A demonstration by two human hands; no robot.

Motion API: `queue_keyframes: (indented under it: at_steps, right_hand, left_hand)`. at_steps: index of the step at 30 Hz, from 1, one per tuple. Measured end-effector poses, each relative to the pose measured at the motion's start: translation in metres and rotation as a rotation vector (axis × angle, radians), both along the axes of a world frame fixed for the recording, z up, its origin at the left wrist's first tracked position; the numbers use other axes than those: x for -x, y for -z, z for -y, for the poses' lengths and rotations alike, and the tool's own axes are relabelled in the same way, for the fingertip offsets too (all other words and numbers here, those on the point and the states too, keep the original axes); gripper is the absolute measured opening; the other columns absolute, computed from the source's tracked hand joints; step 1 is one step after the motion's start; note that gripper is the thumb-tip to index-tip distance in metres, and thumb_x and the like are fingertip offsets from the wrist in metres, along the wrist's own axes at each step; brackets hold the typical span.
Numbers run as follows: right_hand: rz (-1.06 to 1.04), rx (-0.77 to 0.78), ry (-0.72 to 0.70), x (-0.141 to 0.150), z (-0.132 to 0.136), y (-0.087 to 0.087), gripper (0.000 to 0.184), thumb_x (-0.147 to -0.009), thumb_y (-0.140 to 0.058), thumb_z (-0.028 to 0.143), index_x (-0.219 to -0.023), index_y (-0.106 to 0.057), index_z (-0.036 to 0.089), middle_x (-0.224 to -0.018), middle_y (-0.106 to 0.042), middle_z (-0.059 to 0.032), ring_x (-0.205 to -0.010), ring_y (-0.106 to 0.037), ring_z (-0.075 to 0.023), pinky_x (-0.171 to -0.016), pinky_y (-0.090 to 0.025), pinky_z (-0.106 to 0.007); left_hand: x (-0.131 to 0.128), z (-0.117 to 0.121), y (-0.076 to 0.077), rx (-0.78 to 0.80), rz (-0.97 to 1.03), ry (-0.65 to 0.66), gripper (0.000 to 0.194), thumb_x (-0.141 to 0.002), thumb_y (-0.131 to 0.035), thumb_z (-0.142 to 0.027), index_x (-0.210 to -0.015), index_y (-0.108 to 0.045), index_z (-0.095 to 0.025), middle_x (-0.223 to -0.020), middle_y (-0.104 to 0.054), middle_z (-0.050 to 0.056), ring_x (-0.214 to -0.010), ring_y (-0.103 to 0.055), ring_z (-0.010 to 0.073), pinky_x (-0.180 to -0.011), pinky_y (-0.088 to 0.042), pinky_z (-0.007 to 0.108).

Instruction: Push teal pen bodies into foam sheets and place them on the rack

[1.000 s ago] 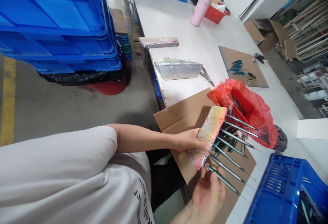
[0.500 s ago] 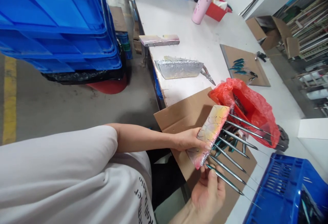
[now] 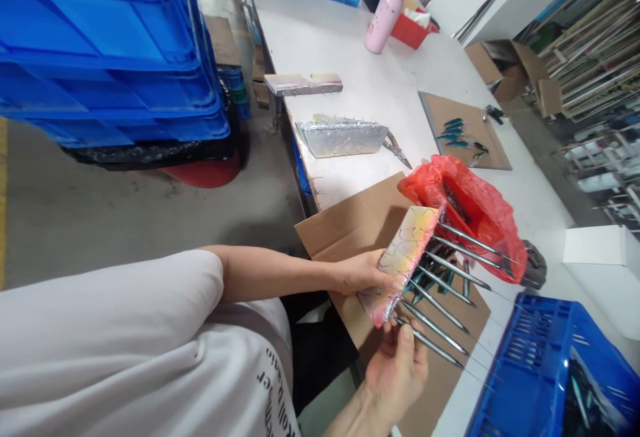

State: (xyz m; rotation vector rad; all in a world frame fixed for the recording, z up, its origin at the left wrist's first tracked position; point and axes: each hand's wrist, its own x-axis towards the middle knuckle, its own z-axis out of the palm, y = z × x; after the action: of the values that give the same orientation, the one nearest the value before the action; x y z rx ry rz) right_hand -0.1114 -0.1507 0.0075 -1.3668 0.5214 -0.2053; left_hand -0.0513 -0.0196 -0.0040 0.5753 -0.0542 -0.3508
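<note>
My left hand (image 3: 367, 271) is closed around a paint-stained block (image 3: 407, 243) in yellow and pink, with a silvery edge. Several slender, dark metallic tapered pieces with thin wires at their tips stick out from that edge in a row. My right hand (image 3: 397, 370), palm up, pinches the lowest tapered piece (image 3: 435, 345) close to the block between thumb and fingers. Below the block, a pile of similar teal pieces (image 3: 445, 280) lies on a cardboard sheet (image 3: 350, 227), partly hidden. An opened red plastic bag (image 3: 493, 223) sits just beyond the row.
A blue crate (image 3: 537, 337) with more pieces stands at lower right. On the white table (image 3: 320, 30) are a silver block (image 3: 345, 140), pliers (image 3: 397, 151), another painted block (image 3: 303, 83), a board (image 3: 440, 107) with teal pieces, and a pink bottle (image 3: 387, 13). Blue bins (image 3: 110, 90) are stacked at left.
The whole view has shifted slightly, so things appear a little further left. Both hands keep their hold on the block and the lowest tapered piece.
</note>
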Motion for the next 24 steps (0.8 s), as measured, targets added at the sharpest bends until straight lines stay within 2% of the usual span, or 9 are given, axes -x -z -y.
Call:
queue_keyframes:
  at_steps: [10,14,16,19,21,24]
  right_hand:
    - [0.002,0.042,-0.012,0.002,0.0,-0.001,0.032,-0.066,-0.064,0.03,-0.094,-0.057,0.018,-0.08,-0.063,0.0004,-0.069,-0.06,-0.0106,-0.068,-0.052,-0.026]
    - [0.033,0.08,-0.14,0.009,0.001,0.0,0.034,-0.072,-0.057,0.038,-0.101,-0.056,0.02,-0.094,-0.064,-0.0027,-0.087,-0.06,-0.0155,-0.081,-0.05,-0.032]
    - [0.007,0.095,-0.234,0.013,-0.003,0.004,0.036,-0.072,-0.055,0.041,-0.103,-0.055,0.023,-0.101,-0.064,-0.0019,-0.097,-0.058,-0.0173,-0.088,-0.046,-0.034]
    - [-0.033,0.075,-0.319,0.018,-0.016,0.006,0.05,-0.068,-0.058,0.044,-0.113,-0.049,0.024,-0.111,-0.061,-0.0034,-0.106,-0.053,-0.0192,-0.092,-0.043,-0.035]
    - [-0.003,0.07,-0.31,0.022,-0.028,0.0,0.059,-0.066,-0.06,0.045,-0.118,-0.045,0.021,-0.117,-0.057,-0.0068,-0.11,-0.05,-0.0206,-0.094,-0.04,-0.037]
    - [0.039,0.087,-0.234,0.031,-0.04,-0.017,0.058,-0.066,-0.061,0.043,-0.116,-0.047,0.018,-0.114,-0.059,-0.008,-0.11,-0.05,-0.0196,-0.095,-0.038,-0.035]
  left_hand:
    - [0.003,-0.001,-0.006,0.033,0.063,0.024,0.056,-0.057,-0.075,-0.027,-0.106,-0.053,-0.011,-0.091,-0.06,0.009,-0.073,-0.058,0.0161,-0.065,-0.049,0.028]
    - [0.003,0.002,-0.003,0.002,0.038,-0.051,0.059,-0.055,-0.076,-0.026,-0.108,-0.052,-0.013,-0.093,-0.06,0.009,-0.079,-0.058,0.017,-0.071,-0.048,0.028]
    - [0.002,0.002,-0.002,-0.011,0.031,-0.08,0.058,-0.054,-0.077,-0.028,-0.105,-0.052,-0.013,-0.089,-0.061,0.007,-0.076,-0.057,0.0156,-0.069,-0.047,0.027]
    - [0.001,-0.001,-0.005,-0.001,0.037,-0.093,0.052,-0.055,-0.077,-0.031,-0.098,-0.054,-0.013,-0.081,-0.061,0.005,-0.069,-0.056,0.0135,-0.063,-0.047,0.024]
    - [0.006,-0.002,-0.011,-0.015,0.024,-0.093,0.049,-0.055,-0.077,-0.032,-0.094,-0.054,-0.013,-0.078,-0.061,0.005,-0.066,-0.056,0.0129,-0.061,-0.046,0.023]
    - [0.024,0.002,-0.02,-0.046,-0.013,-0.024,0.046,-0.057,-0.075,-0.035,-0.092,-0.053,-0.015,-0.076,-0.062,0.004,-0.064,-0.058,0.0151,-0.059,-0.048,0.026]
